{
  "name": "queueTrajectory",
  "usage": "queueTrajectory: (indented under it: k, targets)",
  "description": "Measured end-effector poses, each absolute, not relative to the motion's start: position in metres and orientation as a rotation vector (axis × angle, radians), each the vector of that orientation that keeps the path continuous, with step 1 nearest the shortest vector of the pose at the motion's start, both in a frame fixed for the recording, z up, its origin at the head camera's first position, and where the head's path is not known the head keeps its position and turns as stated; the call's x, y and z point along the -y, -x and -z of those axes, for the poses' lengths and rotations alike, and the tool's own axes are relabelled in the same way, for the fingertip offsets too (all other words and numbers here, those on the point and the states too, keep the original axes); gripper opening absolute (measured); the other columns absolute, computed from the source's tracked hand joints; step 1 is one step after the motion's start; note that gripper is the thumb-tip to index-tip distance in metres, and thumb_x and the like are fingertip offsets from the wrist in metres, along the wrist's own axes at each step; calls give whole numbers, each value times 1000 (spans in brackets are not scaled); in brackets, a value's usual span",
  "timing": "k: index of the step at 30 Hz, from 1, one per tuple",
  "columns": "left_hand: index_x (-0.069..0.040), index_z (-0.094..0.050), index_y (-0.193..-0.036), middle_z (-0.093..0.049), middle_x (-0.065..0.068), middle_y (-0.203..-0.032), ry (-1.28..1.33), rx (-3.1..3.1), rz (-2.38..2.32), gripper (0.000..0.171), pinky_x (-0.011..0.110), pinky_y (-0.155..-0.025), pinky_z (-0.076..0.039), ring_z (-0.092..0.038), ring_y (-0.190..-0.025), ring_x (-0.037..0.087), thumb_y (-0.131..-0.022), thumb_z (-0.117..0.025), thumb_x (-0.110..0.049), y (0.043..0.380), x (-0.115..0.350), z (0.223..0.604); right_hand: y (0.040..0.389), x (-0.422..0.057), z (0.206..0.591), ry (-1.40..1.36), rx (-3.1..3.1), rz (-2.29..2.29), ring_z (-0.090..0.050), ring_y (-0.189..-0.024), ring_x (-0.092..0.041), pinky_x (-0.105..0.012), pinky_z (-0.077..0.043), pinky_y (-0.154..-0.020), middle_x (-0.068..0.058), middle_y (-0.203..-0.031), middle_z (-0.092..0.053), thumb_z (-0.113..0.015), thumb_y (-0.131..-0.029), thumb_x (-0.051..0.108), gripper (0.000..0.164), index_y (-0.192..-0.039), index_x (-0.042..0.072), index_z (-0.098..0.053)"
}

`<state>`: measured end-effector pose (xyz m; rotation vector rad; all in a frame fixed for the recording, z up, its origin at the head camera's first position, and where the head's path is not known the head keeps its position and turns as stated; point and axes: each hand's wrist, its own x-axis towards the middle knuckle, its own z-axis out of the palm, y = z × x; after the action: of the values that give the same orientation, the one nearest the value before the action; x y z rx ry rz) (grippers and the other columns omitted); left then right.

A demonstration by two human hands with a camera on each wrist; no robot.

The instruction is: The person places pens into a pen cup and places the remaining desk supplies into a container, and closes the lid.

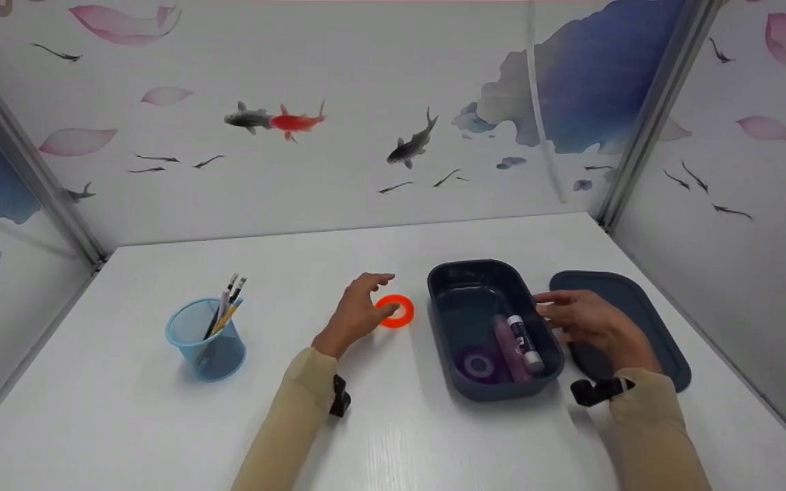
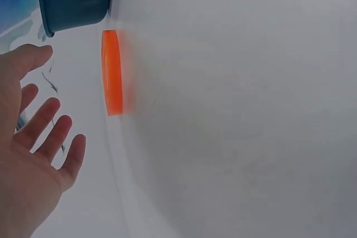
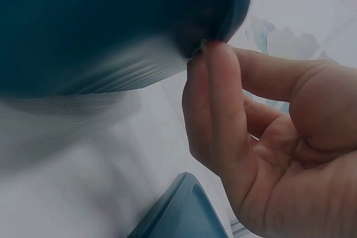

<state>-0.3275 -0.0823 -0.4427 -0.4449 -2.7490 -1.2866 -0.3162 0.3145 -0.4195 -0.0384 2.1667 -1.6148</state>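
My left hand point(image 1: 355, 310) hovers with spread fingers over an orange ring point(image 1: 395, 320) like a roll of tape. In the left wrist view a gap shows between the left hand point(image 2: 36, 137) and the orange ring point(image 2: 112, 76). The fingertips of my right hand point(image 1: 594, 324) touch the outer right side of a dark blue open box point(image 1: 444, 334). Up close, the right hand point(image 3: 268, 126) meets the box point(image 3: 122, 32) near its corner. Inside the box lie a glue stick point(image 1: 526, 343), a pink tube-like item point(image 1: 510, 348) and a purple round item point(image 1: 478, 366).
A dark blue lid point(image 1: 645, 320) lies flat on the white table point(image 1: 393, 436), partly under my right hand. On the left stands a light blue pen cup point(image 1: 212, 354) holding several pencils point(image 1: 229, 310). Patterned walls point(image 1: 366, 68) enclose the back and sides.
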Motion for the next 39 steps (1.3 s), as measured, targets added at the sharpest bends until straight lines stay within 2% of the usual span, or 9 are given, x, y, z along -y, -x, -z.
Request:
queueTrajectory:
  k: [9, 16, 22, 28, 35, 39]
  targets:
    - [-11, -49, -147, -53, 15, -144, 389, 2781, 1342, 61, 48, -112, -46, -49, -132, 35, -92, -73, -22, 329, 83, 443, 317, -314, 419, 42, -2159, 1627, -69, -97, -12, -30, -61, -79, 2, -109, -70, -67, -97, 27, 66, -150, -1, -40]
    - [-7, -49, -146, -52, 19, -143, 388, 2793, 1390, 67, 49, -113, -44, -48, -132, 37, -87, -78, -19, 331, 85, 449, 317, -312, 419, 45, -2215, 1569, -68, -101, -12, -32, -60, -85, 1, -117, -68, -65, -98, 29, 66, -151, 0, -39]
    - [-10, -46, -149, -51, 15, -146, 333, 2864, 1401, 73, 48, -116, -42, -47, -134, 33, -85, -80, -23, 333, 85, 453, 317, -312, 419, 39, -2214, 1570, -67, -101, -14, -31, -60, -82, -1, -118, -67, -65, -98, 30, 65, -151, 1, -40]
    - [-11, -42, -151, -48, 14, -150, 318, 2915, 1445, 79, 48, -118, -40, -45, -137, 33, -83, -82, -20, 335, 83, 455, 317, -314, 419, 37, -2207, 1569, -67, -103, -14, -33, -60, -85, -3, -122, -66, -65, -98, 30, 67, -151, 1, -39]
    - [-17, -41, -153, -45, 10, -153, 259, 3013, 1400, 85, 51, -121, -35, -40, -140, 29, -79, -85, -17, 335, 80, 454, 316, -314, 419, 39, -2203, 1574, -68, -100, -14, -31, -60, -80, 1, -115, -69, -66, -98, 29, 65, -150, 1, -40]
    - [-17, -40, -153, -45, 9, -153, 271, 3038, 1355, 86, 52, -120, -36, -39, -140, 28, -79, -84, -15, 335, 81, 453, 316, -314, 419, 38, -2204, 1574, -68, -100, -14, -31, -60, -79, 1, -115, -69, -66, -97, 30, 65, -150, 1, -41]
